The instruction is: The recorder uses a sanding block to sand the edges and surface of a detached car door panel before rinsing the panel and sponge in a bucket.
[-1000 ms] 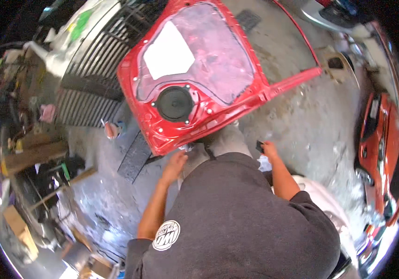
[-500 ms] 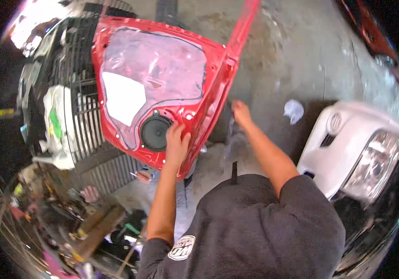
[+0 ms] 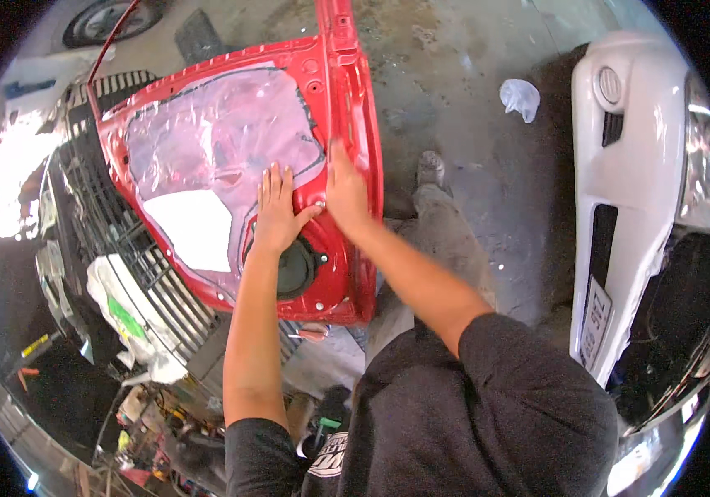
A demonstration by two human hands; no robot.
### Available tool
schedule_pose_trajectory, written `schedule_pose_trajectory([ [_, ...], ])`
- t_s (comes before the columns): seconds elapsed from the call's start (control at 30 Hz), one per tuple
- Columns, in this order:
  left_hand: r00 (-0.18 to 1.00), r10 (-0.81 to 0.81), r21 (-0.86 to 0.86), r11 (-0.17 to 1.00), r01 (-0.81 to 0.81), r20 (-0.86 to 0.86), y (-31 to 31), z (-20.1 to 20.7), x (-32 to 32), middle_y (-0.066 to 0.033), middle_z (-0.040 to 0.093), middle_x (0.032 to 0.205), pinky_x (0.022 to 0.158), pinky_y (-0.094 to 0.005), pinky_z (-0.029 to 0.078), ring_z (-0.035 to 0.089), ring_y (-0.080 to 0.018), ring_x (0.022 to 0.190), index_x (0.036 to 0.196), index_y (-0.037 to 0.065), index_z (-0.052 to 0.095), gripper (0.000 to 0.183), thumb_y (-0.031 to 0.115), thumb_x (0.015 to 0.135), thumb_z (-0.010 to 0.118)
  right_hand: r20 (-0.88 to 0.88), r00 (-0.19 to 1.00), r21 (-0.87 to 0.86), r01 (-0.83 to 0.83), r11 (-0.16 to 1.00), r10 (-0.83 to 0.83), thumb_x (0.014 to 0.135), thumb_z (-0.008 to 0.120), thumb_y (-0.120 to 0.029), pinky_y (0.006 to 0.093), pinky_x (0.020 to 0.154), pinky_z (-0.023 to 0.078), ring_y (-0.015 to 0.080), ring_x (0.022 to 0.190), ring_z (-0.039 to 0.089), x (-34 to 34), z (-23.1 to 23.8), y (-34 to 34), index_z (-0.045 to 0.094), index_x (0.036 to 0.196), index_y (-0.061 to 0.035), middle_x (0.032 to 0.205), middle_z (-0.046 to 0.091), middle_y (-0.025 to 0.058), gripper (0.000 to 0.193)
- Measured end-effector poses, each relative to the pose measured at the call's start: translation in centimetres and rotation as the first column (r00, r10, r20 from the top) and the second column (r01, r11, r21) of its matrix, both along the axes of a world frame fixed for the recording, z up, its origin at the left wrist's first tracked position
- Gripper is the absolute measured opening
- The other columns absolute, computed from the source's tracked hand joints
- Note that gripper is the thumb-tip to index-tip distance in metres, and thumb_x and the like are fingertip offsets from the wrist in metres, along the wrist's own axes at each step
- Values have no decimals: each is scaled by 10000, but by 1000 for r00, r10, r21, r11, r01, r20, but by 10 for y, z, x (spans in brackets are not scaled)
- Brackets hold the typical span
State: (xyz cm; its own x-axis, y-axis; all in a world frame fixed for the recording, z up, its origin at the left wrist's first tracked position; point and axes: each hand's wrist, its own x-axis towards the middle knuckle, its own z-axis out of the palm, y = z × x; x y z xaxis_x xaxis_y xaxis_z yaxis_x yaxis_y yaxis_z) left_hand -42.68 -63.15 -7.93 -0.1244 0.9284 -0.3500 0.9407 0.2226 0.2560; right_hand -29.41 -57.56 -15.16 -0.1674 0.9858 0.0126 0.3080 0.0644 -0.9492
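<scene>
Head view: red car door (image 3: 239, 166)
Left hand (image 3: 276, 211): fingers spread flat on door, above speaker (image 3: 293, 267)
Right hand (image 3: 347, 195): open palm pressed on door edge

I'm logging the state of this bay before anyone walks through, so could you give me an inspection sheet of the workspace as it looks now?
Surface: stained concrete floor, grey, patchy.
Job's things: red car door, inner side up, clear plastic sheet over it, white patch, round black speaker near its lower edge.
Clutter: crumpled white bag on the floor; tools and scraps at lower left, too small to tell apart.
Grippers: left hand flat on the door by the speaker; right hand pressed on the door's edge frame.
Cables: nothing seen.
Surroundings: white car bumper at right; black grille panels under the door.
</scene>
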Motion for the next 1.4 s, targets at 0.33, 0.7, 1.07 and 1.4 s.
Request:
schedule_pose_trajectory([
  [0.33, 998, -54, -108, 993, 55, 10, 2, -6, -5, -278, 83, 1568, 1182, -502, 85, 89, -415, 1460, 1511, -7, 156, 1025, 490, 799, 700, -22, 1000, 22, -15, 1000, 15, 957, 488, -227, 479, 1158, 230, 491, 1361, 294, -60, -21, 150, 353, 1360, 150, 1424, 315, 385, 568],
  [0.7, 998, -13, -89, 996, 19, 64, 6, 2, 2, -259, 97, 1573, 1188, -481, 95, 101, -394, 1463, 1504, -12, 176, 1020, 431, 776, 737, -6, 995, 17, -102, 995, 102, 945, 519, -279, 481, 1178, 168, 481, 1417, 181, -33, -16, 86, 231, 1406, 177, 1469, 210, 401, 710],
  [1.07, 999, 3, -95, 996, 1, 39, 10, -2, 1, -247, 105, 1576, 1185, -491, 104, 96, -388, 1466, 1512, 8, 176, 1033, 411, 760, 760, -44, 971, -80, -239, 968, 236, 897, 589, -416, 464, 1191, 104, 445, 1450, 96, -3, -15, 47, 125, 1453, 147, 1524, 95, 363, 917],
  [1.4, 1000, 1, -97, 995, 2, 30, 7, 1, 4, -232, 113, 1578, 1184, -498, 104, 102, -402, 1460, 1505, -2, 187, 1038, 396, 747, 773, 73, 985, 92, -164, 982, 158, 924, 514, -497, 435, 1193, 134, 427, 1454, 101, -55, -30, 187, 195, 1448, 136, 1522, 122, 357, 881],
])
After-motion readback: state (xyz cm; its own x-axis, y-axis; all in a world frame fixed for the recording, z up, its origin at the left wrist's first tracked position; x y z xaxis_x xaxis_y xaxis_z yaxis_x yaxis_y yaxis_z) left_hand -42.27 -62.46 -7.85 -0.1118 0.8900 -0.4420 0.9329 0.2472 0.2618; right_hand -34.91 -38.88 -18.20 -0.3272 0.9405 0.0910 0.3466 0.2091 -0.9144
